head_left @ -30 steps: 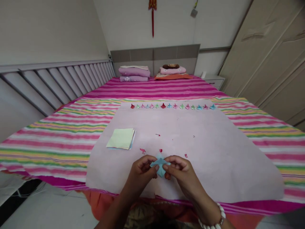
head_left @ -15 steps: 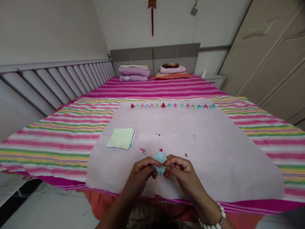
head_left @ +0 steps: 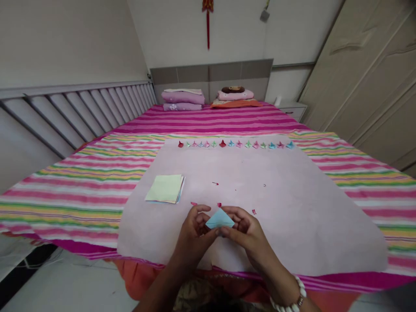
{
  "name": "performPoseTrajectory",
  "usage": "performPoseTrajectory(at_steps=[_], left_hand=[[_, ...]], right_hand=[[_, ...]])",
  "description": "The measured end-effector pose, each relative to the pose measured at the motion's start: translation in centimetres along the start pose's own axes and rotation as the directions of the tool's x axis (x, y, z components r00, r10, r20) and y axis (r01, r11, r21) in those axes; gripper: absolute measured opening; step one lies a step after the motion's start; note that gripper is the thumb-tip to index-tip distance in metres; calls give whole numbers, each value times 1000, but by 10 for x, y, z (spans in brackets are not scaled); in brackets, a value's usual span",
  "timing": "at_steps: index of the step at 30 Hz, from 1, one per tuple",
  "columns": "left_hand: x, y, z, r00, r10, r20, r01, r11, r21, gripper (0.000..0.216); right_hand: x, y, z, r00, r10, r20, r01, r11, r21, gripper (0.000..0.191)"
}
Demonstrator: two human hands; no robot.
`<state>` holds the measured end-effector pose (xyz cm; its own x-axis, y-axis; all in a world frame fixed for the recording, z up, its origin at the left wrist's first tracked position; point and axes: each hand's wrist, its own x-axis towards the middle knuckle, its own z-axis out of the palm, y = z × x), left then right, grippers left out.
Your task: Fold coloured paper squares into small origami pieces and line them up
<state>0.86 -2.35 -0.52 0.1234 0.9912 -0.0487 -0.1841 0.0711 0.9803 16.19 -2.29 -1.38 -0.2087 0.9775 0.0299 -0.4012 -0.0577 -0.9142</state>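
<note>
A small piece of light blue folded paper (head_left: 220, 219) is held between my two hands, its upper part showing as a wide triangle with the point away from me. My left hand (head_left: 197, 229) grips its left side, thumb along the lower edge. On the other side my right hand (head_left: 243, 226) holds it, with the thumb pressed at the bottom middle and the fingers behind. Both thumb tips meet at the lower edge. Just beyond the paper lies a small red paper scrap (head_left: 219, 205). A pink scrap (head_left: 194, 203) is partly hidden by my left fingers.
A stack of square paper (head_left: 164, 188), pale green on top, lies left on the large pale sheet (head_left: 312, 216). Several folded paper figures (head_left: 222, 143) stand in a row along its far edge. Another red scrap (head_left: 254, 212) lies right. Striped bedding (head_left: 74, 186) surrounds the sheet.
The blue paper has gone from a diamond shape to a flatter triangle. Both thumbs have come together at its lower edge, and my left fingers have lifted over the pink scrap.
</note>
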Motion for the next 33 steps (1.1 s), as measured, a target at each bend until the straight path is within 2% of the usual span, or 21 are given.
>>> performPoseTrajectory(at_steps=[2,3,6,9,13,20,22,25,27,33], left_hand=[[0,0,0,1000,-9,-8,9,1000,20,46],[0,0,-1,1000,-22,7,21,999,26,42],[0,1,-3,995,-71,74,68,997,42,25],[0,4,-5,995,-88,38,84,991,100,18],[0,6,-5,997,-71,-27,75,978,195,20],[1,8,-6,999,-36,-27,43,944,326,26],[1,7,-6,1000,-6,-17,12,934,358,27],[1,3,-6,998,61,-8,-55,944,325,14],[0,0,-6,993,115,-14,-106,948,299,18],[-1,0,-7,961,273,-39,-244,906,345,12]], right_hand=[[1,0,0,1000,28,-5,-28,997,-69,18],[1,0,0,999,34,-13,-35,995,-96,17],[1,0,0,998,35,-43,-40,990,-134,24],[1,-1,0,998,37,-45,-44,986,-163,27],[0,-2,2,1000,16,-20,-20,975,-222,27],[0,-3,2,999,-9,-40,0,975,-220,27],[1,-2,1,999,-4,-44,-5,979,-204,27],[1,-1,0,997,17,-76,-32,980,-198,27],[1,1,-1,996,36,-81,-50,981,-187,26],[1,2,-1,997,38,-70,-45,993,-108,18]])
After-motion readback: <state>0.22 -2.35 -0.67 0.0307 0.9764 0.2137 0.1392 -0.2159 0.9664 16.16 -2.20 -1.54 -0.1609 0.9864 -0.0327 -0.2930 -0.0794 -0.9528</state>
